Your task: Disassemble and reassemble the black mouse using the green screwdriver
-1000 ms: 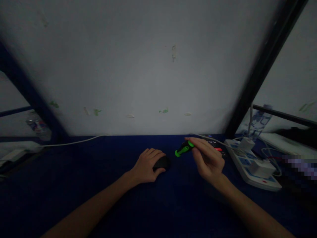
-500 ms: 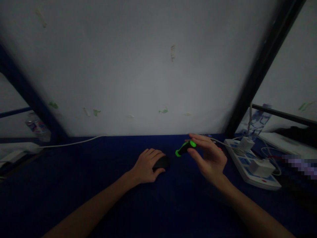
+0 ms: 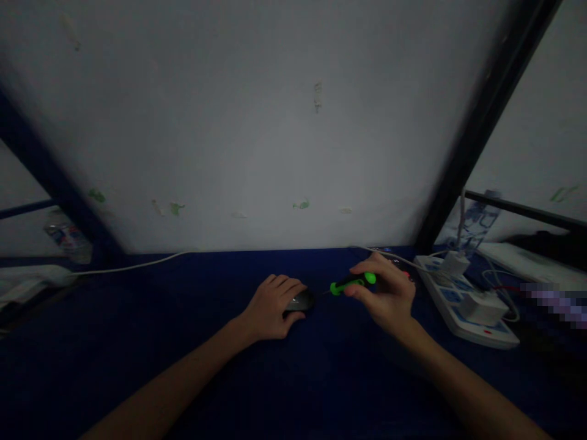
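Note:
My left hand (image 3: 274, 307) grips a dark computer mouse (image 3: 302, 300) on the blue tabletop (image 3: 220, 385), with the thumb along its near side and the fingers over its far side. To the right, my right hand (image 3: 387, 292) holds a screwdriver (image 3: 352, 283) with a black and bright green handle between thumb and fingers. Its thin shaft points left, toward the mouse's right end. Whether the tip touches the mouse I cannot tell. Part of the mouse is covered by my left hand.
A white power strip (image 3: 463, 315) with plugged-in chargers (image 3: 483, 305) lies at the right, cables around it. Behind my right hand sits a dark object with small lights (image 3: 394, 260). Plastic bottles stand at the left (image 3: 68, 238) and right (image 3: 479, 223). A wall (image 3: 257, 134) rises behind.
The screwdriver has swung to a flatter angle, its shaft now visible and pointing left. My right fingers have closed in around the handle. My left hand stays on the mouse.

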Available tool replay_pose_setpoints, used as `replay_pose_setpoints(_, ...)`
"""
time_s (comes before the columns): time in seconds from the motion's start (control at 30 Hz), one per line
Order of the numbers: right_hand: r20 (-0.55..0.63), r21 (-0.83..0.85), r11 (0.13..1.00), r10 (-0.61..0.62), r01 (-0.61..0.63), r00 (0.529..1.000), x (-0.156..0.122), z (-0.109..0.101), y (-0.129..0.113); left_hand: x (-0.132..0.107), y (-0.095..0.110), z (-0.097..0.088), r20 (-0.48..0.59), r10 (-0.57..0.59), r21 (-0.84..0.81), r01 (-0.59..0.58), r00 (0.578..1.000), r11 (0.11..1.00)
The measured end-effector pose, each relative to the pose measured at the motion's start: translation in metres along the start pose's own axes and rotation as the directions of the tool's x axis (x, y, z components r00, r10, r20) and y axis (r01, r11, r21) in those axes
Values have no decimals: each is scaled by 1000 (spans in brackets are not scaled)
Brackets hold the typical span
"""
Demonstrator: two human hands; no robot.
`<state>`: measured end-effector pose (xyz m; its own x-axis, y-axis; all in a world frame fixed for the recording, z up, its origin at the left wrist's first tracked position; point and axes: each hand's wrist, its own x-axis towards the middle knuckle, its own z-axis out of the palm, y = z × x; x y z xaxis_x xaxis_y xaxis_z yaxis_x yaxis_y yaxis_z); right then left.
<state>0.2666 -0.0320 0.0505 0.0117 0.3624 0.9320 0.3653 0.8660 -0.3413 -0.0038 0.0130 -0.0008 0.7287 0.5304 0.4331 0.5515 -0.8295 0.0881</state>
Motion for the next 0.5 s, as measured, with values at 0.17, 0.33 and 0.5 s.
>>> replay_pose_setpoints(0.17,92,0,1000,-29,29,995,-4,-2,-4,0,1,-1,-2,11,7,-11,1000,1000)
replay_pose_setpoints(0.33,221,148,983,73,-107,973,-8,-2,-9,0,1,-1,3,18,18,-18,1000,1000)
replay_pose_setpoints(0.5,131,175,980,71,-94,989,-13,2,-9,0,1,0,12,23,26,-23,1000,999)
